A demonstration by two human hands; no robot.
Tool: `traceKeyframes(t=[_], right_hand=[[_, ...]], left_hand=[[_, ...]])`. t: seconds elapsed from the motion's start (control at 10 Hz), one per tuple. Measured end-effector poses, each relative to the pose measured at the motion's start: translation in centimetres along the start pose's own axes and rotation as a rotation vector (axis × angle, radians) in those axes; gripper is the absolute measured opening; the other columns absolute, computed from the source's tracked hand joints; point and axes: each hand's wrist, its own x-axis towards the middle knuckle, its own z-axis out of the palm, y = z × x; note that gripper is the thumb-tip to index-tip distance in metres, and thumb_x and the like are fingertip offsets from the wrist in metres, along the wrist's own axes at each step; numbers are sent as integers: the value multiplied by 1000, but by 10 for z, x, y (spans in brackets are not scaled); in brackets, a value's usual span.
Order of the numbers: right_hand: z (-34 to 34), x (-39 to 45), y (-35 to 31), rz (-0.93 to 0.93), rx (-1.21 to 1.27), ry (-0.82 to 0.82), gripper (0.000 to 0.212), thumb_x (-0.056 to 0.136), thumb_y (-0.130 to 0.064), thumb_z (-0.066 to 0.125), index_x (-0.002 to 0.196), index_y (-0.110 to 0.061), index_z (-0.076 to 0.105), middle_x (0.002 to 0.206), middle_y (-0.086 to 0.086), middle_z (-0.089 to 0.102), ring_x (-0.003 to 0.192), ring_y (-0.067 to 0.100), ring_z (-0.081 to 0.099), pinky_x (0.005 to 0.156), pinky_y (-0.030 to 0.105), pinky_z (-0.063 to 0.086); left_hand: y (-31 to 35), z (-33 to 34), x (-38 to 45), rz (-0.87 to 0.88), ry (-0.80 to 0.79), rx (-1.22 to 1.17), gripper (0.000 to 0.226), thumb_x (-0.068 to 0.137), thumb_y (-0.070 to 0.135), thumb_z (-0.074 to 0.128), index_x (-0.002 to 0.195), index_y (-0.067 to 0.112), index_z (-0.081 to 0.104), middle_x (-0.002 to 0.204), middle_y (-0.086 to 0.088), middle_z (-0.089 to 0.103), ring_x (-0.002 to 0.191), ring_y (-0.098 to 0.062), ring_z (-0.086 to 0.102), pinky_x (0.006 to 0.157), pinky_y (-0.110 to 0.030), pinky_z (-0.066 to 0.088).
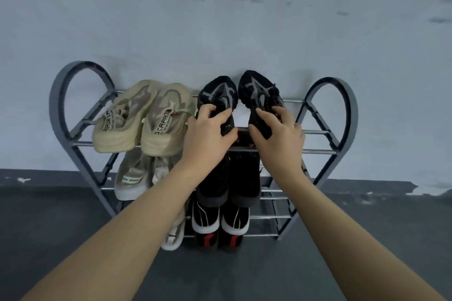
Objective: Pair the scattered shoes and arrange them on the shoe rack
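A grey metal shoe rack (327, 131) with heart-shaped ends stands against the wall. On its top tier a beige pair (144, 117) sits at the left. To the right are two black knit sneakers, toes toward the wall. My left hand (208, 134) grips the heel of the left black sneaker (217, 94). My right hand (276, 134) grips the heel of the right black sneaker (259, 91). Both sneakers rest over the top tier's bars.
Lower tiers hold a pale grey-beige pair (132, 176), a black pair (227, 178) and a black pair with white soles (220, 222). A white shoe (173, 237) sits at the bottom left. Dark floor (61, 227) lies in front; the wall (220, 19) is right behind.
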Motion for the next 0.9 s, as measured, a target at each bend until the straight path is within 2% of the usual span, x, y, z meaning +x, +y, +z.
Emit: traceKeyframes(t=[0.2,0.4,0.6,0.7,0.8,0.9], right_hand=[[-2,3,-4,35,-70,-102,41,87,-40,62,125,-28,59,136,6,49,111,44,46,95,51,31],[-8,3,2,81,-57,-235,40,88,-38,63,125,-26,59,137,10,48,114,47,43,96,54,27],[-2,-2,-5,157,-16,-384,40,92,-37,56,131,-30,53,147,4,37,124,45,32,103,56,21],[-6,3,-8,198,-17,-458,40,93,-37,53,133,-31,51,149,2,34,127,45,30,105,56,18],[-17,8,-12,189,-69,-584,45,95,-41,46,140,-37,38,156,0,21,135,43,21,109,54,14],[-37,13,-20,192,-160,-692,51,96,-47,40,144,-43,23,159,0,6,141,40,9,112,53,8]], left_hand=[[10,-1,-1,-71,-143,137,47,89,32,57,135,29,47,142,-9,36,119,-39,36,100,-42,34],[13,-4,2,-151,-244,109,47,90,32,57,136,27,46,144,-10,34,124,-40,31,104,-45,31],[8,-23,8,-183,-514,60,55,93,29,48,144,32,28,154,-5,8,139,-35,8,113,-46,18],[11,-29,11,-164,-618,117,55,96,32,43,146,32,22,157,-3,1,140,-39,5,111,-49,20],[13,-38,14,-128,-646,200,56,95,41,42,146,34,20,157,-3,-1,140,-39,9,108,-50,29],[22,-53,17,-81,-645,336,59,93,47,41,146,32,20,157,-5,0,141,-36,7,108,-49,28]])
